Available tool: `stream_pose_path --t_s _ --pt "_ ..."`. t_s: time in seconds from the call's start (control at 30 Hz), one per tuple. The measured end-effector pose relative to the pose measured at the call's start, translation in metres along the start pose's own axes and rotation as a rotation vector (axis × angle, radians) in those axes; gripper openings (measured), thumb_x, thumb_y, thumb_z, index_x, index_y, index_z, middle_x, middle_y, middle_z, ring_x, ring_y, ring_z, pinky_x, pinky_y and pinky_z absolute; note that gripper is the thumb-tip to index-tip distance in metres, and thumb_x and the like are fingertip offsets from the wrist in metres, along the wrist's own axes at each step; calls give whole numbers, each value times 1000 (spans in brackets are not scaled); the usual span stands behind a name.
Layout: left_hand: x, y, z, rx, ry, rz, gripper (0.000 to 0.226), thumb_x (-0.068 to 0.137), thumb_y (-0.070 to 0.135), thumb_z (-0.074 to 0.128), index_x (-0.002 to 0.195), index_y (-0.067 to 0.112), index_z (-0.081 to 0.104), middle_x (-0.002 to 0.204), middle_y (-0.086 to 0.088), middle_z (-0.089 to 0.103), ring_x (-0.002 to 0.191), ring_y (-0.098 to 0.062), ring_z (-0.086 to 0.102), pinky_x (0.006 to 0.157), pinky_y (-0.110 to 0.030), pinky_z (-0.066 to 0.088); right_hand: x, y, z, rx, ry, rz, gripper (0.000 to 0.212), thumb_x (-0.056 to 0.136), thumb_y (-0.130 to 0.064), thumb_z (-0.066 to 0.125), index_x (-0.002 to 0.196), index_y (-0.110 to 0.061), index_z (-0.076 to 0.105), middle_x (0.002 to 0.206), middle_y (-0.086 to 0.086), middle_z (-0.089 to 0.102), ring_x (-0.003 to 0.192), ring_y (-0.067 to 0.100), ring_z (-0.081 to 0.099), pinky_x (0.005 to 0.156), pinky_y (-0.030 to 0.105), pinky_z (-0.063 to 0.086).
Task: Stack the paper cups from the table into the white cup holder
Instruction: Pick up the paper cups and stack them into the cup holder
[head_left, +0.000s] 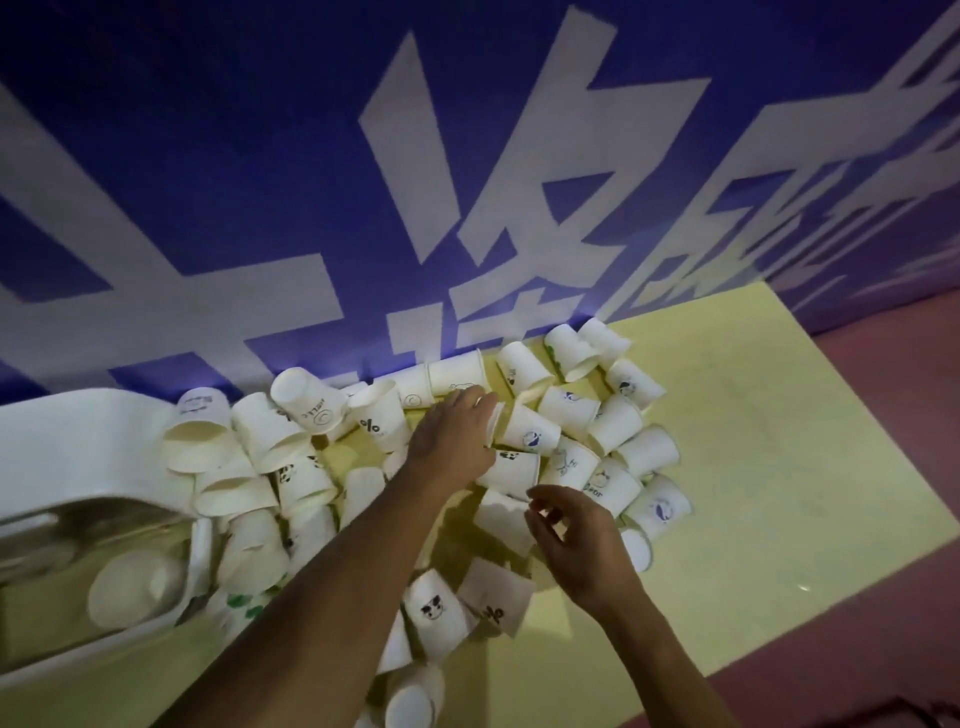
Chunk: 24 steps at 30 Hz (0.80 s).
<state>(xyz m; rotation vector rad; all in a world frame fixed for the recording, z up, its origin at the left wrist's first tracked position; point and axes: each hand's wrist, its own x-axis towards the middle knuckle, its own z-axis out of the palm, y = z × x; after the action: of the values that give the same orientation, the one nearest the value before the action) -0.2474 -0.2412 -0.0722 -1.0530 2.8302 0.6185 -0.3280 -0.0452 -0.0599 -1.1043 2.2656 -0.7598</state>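
left hand (454, 439): grips rim of blue-logo cup (535, 436), likely to lift it
right hand (576, 535): loosely curled, empty, probably readying next pick
cup holder (78, 452): leftward

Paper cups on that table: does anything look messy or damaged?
Yes. The paper cups lie tipped and jumbled in a heap on the yellow table. The flattened cup beside the white cup holder looks squashed, its mouth bent oval. The left hand grips a blue-logo cup at its rim.

Left hand (453, 439) reaches forward, gripping; right hand (576, 540) hovers loosely curled.
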Motion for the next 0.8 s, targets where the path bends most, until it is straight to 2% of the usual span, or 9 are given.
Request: stream_pose_path --t_s 0.1,0.2,0.3,0.37,0.43,0.47,0.6,0.7,0.8 --pt "39 8 15 194 -55 32 65 86 27 77 143 25 46 141 1 54 127 -21 53 105 -37 46 14 29 -21 48 21 30 22 95 -23 71 116 -23 72 102 -11 71 86 6 64 74 22 55" --pt "57 6 28 304 -99 56 64 85 24 77 142 28 48 133 3 60 119 -19 57 102 -37 47 24 55 -37 118 56 79 24 93 -25 72 117 -24 71 100 -16 70 89 4 63 73 17 50" --pt "65 4 34 339 -130 68 56 88 24 72 139 27 50 129 3 63 115 -18 58 100 -35 47 37 73 -48 149 85 105 26 93 -23 73 118 -24 70 99 -16 69 88 4 63 71 21 49" --pt "70 6 30 292 -140 48 55 89 32 72 139 26 49 131 3 62 115 -17 57 101 -35 45 51 85 -57 129 120 120 28 92 -23 73 120 -20 69 102 -12 69 87 3 62 70 17 47" --pt "68 5 20 204 -127 -7 63 88 38 72 142 23 44 135 2 58 119 -19 54 101 -35 45 70 96 -70 85 193 136 32 92 -23 73 123 -16 68 108 -6 69 85 5 60 70 9 42" --pt "64 3 13 148 -97 -47 68 86 41 73 144 22 43 137 0 56 121 -20 54 101 -35 46 82 100 -77 70 237 159 35 92 -24 73 126 -15 67 111 -4 68 87 9 60 72 11 41" --pt "40 6 -10 -313 178 -206 78 75 48 86 139 24 47 132 4 55 117 -16 57 93 -34 51 136 124 -105 119 329 406 63 88 -38 76 140 -8 55 132 11 61 119 27 58 95 31 44" --pt "25 14 -16 -635 258 -280 74 71 38 92 133 31 51 126 12 56 113 -10 57 94 -35 52 176 147 -113 149 174 620 97 79 -59 78 153 -7 40 148 20 51 137 36 49 114 47 40" --pt "16 20 -12 -776 244 -281 75 72 47 86 135 34 49 132 11 58 120 -11 57 100 -44 54 198 177 -107 166 -2 725 129 50 -82 78 155 -18 38 151 12 50 137 36 49 112 51 44"
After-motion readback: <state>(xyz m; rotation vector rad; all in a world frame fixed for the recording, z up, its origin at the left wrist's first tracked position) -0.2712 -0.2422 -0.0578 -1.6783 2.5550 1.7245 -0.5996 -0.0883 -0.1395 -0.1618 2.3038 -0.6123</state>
